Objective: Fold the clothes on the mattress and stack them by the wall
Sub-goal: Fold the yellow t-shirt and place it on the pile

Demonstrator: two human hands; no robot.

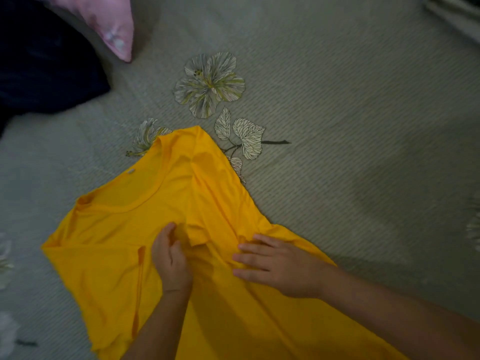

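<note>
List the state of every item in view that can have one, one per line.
yellow T-shirt: spread on the mattress, wrinkled, one sleeve folded in over the body, not yet fully folded.
left hand: on the shirt's middle, fingers loosely bent; grip unclear.
right hand: fingers straight, pressing the shirt flat.
pink floral pillow: lying at the top left.
dark cloth: heaped at the left, unfolded.

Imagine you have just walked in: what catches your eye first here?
The bright yellow shirt spread on the grey flowered mattress, low and left of centre. Both hands work its middle: the left hand curls into the fabric, the right hand lies flat.
</note>
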